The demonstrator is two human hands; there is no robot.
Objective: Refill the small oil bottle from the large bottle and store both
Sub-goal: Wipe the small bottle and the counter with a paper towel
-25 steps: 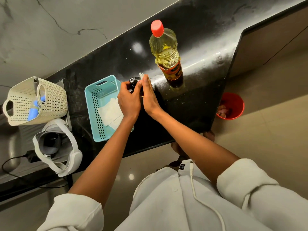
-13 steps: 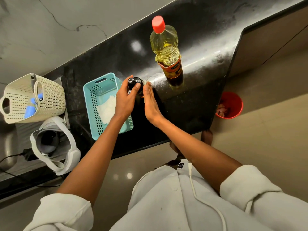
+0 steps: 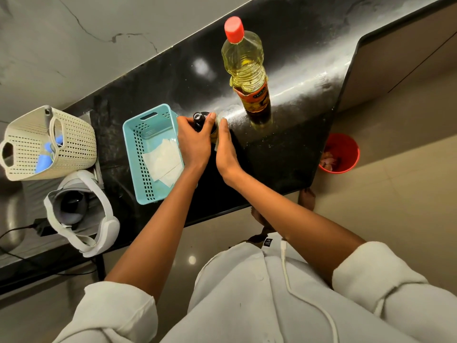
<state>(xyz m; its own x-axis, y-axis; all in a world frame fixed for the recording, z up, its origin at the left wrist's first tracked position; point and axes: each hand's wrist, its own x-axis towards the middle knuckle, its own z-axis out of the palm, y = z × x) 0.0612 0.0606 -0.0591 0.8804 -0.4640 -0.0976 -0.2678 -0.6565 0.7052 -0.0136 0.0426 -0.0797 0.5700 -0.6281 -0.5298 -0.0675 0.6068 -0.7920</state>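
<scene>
The large oil bottle stands upright on the black counter, its red cap on, yellow oil inside and an orange label low down. The small oil bottle has a black top and stands just left of it, mostly hidden between my hands. My left hand is wrapped around the small bottle's top and neck. My right hand is pressed flat against the bottle's right side, fingers straight, with a pale scrap of tissue showing under the fingers.
A teal plastic basket holding white paper tissues sits right beside my left hand. Further left are a cream woven basket with blue items and a white headset. A red bucket stands on the floor past the counter's end.
Both hands stay on the small bottle. My left hand has shifted its fingers around the black top, and the right palm has slid slightly along the bottle's side.
</scene>
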